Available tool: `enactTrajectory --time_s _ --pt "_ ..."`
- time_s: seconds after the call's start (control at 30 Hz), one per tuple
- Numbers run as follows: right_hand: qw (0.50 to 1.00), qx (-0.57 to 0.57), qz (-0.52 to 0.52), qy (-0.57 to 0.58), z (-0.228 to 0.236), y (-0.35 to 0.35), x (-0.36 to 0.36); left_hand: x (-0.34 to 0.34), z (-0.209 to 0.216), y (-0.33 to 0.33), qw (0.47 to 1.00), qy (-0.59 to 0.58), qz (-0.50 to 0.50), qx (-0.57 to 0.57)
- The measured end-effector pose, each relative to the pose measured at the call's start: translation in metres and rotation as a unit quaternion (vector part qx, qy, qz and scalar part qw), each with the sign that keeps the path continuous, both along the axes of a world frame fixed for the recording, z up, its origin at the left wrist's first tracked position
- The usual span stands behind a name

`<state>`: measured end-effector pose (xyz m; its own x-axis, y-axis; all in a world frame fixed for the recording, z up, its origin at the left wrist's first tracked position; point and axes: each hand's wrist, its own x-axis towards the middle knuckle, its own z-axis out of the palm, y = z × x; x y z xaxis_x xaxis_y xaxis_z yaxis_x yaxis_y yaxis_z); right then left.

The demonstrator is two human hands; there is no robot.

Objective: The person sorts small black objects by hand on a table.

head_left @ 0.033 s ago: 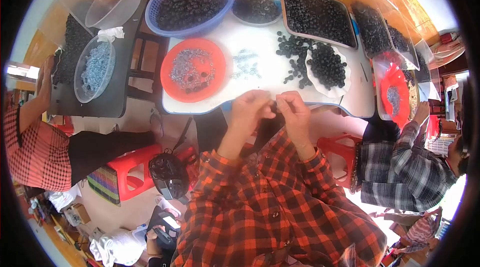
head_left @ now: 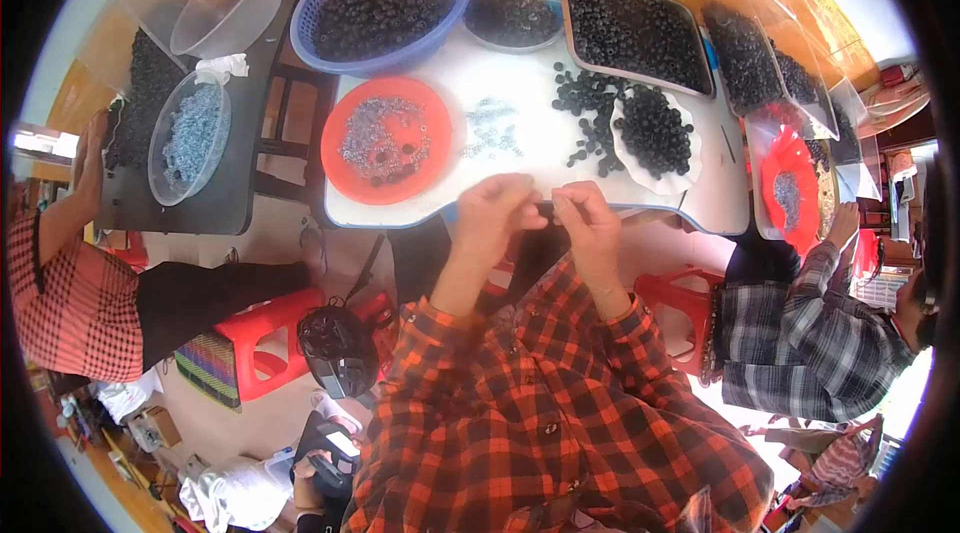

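Observation:
Just over the table's near edge, my left hand (head_left: pixel 492 219) and my right hand (head_left: pixel 592 225) are close together with fingers pinched. A small dark part (head_left: pixel 545 209) shows between them, at the fingertips of my right hand; its exact shape is too small to tell. What my left fingers hold, if anything, is hidden. Beyond my left hand lies an orange-red plate (head_left: pixel 430 173) with small clear pieces and a few black ones. Small clear pieces (head_left: pixel 490 128) are scattered on the white table (head_left: pixel 540 168). A white scalloped dish (head_left: pixel 688 173) of small black parts stands beyond my right hand.
Loose black parts (head_left: pixel 590 108) lie beside the dish. Along the back stand a blue basket (head_left: pixel 302 33), a clear bowl (head_left: pixel 515 43) and a metal tray (head_left: pixel 640 73), all holding black parts. People sit at left (head_left: pixel 75 313) and right (head_left: pixel 800 343). A red stool (head_left: pixel 270 333) is behind left.
My left hand has shifted slightly left and up, so its fingertips are a little farther from my right hand's. My right hand stays in almost the same place.

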<state>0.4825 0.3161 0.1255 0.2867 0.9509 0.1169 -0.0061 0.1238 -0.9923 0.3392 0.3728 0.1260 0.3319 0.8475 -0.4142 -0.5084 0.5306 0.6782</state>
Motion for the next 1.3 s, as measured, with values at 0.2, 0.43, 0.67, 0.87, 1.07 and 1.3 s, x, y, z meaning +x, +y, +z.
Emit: enactTrajectory --time_s 0.2,0.43,0.67,0.87,1.07,1.3 --pt "0.998 -0.043 0.016 -0.030 -0.010 -0.001 0.002 -0.033 0.043 0.073 0.973 0.122 0.109 0.160" --pt "0.989 -0.011 0.026 -0.142 -0.013 -0.003 -0.002 -0.068 0.062 0.179 0.898 0.261 0.217 0.281" --pt "0.983 0.024 -0.008 -0.183 -0.021 -0.005 0.009 -0.055 0.060 0.180 0.644 0.565 0.314 0.409" --pt "0.981 0.011 -0.060 -0.187 -0.030 -0.004 0.011 0.020 0.008 0.092 0.678 0.479 0.093 0.550" --pt "0.975 -0.025 -0.160 -0.151 -0.028 -0.007 0.017 0.073 -0.038 0.047 0.688 0.476 0.020 0.548" --pt "0.972 -0.037 -0.194 -0.129 -0.032 -0.009 0.027 0.094 -0.037 0.038 0.619 0.558 -0.037 0.552"
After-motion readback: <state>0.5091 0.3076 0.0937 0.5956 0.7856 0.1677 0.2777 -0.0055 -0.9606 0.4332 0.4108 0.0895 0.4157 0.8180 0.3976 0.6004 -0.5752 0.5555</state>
